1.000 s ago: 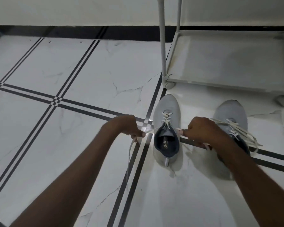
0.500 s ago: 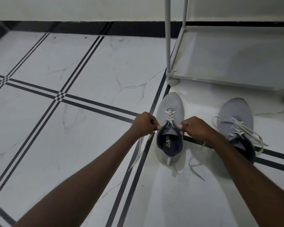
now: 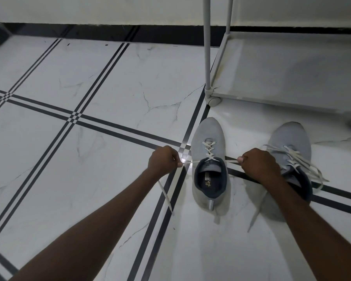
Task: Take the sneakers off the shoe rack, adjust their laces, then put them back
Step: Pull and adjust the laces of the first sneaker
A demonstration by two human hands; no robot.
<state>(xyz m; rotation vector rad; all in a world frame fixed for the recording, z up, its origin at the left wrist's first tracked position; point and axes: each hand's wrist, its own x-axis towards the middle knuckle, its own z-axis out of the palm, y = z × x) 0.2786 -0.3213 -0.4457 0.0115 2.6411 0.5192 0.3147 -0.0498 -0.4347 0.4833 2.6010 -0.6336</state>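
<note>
Two grey sneakers stand on the tiled floor, toes toward the shoe rack (image 3: 288,74). The left sneaker (image 3: 208,136) sits between my hands, its dark lining open toward me. My left hand (image 3: 163,160) pinches one white lace end (image 3: 166,196), pulled out taut to the left, with the tail hanging down. My right hand (image 3: 258,166) grips the other lace end on the right side. The right sneaker (image 3: 291,141) lies beyond my right wrist, its white laces loose and spread.
The rack's bottom shelf is bare, with two white poles (image 3: 208,43) rising at its left corner and a small foot (image 3: 214,101) on the floor. A dark skirting strip (image 3: 109,35) runs along the wall behind.
My hands were close against the left sneaker's collar half a second ago; they have moved apart sideways, drawing the lace ends taut.
</note>
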